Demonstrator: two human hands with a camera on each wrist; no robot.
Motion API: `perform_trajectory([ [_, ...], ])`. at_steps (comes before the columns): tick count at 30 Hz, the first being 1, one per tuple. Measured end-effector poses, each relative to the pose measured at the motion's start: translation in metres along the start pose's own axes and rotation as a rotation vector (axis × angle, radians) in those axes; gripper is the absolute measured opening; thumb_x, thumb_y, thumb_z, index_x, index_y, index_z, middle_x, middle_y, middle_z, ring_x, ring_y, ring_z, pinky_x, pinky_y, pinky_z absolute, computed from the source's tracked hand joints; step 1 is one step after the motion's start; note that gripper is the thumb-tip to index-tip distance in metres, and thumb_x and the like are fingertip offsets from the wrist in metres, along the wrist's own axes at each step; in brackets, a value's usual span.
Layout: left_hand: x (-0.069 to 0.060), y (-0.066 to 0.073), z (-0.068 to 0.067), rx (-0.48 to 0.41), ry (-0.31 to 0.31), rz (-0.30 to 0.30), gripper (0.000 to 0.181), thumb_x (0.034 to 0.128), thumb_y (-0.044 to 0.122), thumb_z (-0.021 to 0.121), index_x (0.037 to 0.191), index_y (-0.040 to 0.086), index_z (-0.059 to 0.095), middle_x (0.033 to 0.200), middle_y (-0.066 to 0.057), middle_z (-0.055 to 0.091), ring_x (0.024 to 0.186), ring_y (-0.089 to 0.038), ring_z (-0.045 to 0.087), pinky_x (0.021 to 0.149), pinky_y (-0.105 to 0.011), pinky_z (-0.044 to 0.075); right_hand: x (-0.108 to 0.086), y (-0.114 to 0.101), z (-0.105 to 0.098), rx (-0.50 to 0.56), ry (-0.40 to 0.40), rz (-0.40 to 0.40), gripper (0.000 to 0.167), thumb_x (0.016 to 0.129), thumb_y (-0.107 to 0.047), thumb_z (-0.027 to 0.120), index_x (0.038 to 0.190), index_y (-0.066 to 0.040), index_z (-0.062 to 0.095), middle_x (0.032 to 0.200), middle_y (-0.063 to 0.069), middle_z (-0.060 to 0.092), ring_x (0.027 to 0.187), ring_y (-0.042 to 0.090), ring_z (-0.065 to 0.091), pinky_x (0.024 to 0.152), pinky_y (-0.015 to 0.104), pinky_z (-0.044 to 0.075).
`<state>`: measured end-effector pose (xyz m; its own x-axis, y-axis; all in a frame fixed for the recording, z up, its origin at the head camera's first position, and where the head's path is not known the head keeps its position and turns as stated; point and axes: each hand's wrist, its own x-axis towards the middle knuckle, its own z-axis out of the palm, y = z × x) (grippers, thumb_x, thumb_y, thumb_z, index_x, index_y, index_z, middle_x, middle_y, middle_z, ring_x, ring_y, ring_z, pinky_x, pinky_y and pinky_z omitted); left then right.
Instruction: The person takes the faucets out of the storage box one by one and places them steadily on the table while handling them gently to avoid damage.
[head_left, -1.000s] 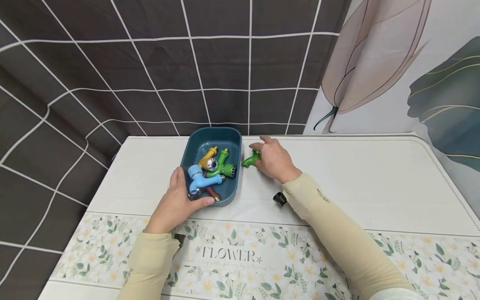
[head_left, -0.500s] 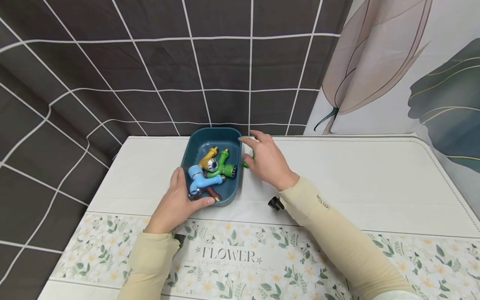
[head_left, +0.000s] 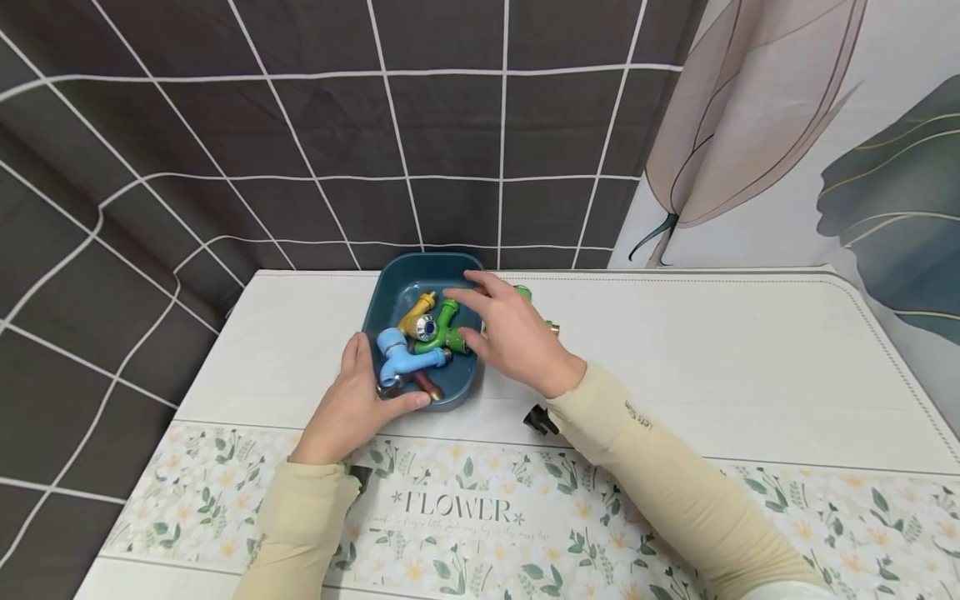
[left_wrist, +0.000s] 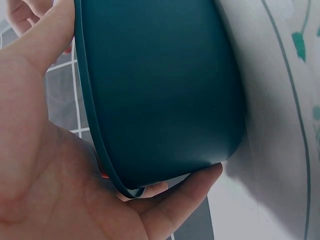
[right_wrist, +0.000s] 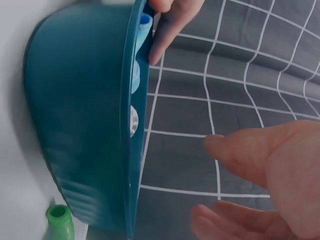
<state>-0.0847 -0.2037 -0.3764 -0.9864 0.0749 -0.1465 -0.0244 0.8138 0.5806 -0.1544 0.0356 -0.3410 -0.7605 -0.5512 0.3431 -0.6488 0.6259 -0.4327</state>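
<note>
We have at least four faucets point(head_left: 405, 361) in the teal tub point(head_left: 431, 264) and a green faucet point(right_wrist: 63, 230) still out to its right, our left grip point(head_left: 354, 412) holding the near-left corner, our right grip point(head_left: 522, 340) wide and empty.

Taps point(head_left: 409, 361) lie in teal tub point(head_left: 427, 273)

In the head view the light is bright and even, giving only faint shadows on the white surface point(head_left: 712, 358); the lines of the dark grid cloth point(head_left: 150, 237) bend near the left edge. Both wrist views are dimmer and greyish, with soft shading beside the blue-green tub point(left_wrist: 160, 90). In the right one, the nearest fingers point(right_wrist: 215, 225) look slightly blurred.
</note>
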Motion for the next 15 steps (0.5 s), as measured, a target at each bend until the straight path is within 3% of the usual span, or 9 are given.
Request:
perform_trajectory([
  [5, 0.000, 0.000, 0.001, -0.006, 0.005, 0.013, 0.128, 0.0823, 0.059, 0.076, 0.157, -0.008, -0.003, 0.163, -0.026, 0.003, 0.136, -0.044, 0.042, 0.103, -0.056, 0.043, -0.001, -0.006, 0.005, 0.000, -0.025, -0.049, 0.052, 0.090, -0.014, 0.077, 0.139, -0.010, 0.061, 0.148, 0.022, 0.046, 0.121, 0.031, 0.060, 0.092, 0.040, 0.054],
  [15, 0.000, 0.001, 0.000, 0.013, 0.006, 0.010, 0.127, 0.0822, 0.060, 0.076, 0.157, -0.008, -0.002, 0.163, -0.026, 0.004, 0.130, -0.044, 0.049, 0.101, -0.055, 0.045, 0.002, -0.016, 0.016, 0.052, -0.146, -0.092, 0.049, 0.091, -0.012, 0.076, 0.138, -0.010, 0.062, 0.143, 0.018, 0.051, 0.117, 0.028, 0.062, 0.087, 0.036, 0.055],
])
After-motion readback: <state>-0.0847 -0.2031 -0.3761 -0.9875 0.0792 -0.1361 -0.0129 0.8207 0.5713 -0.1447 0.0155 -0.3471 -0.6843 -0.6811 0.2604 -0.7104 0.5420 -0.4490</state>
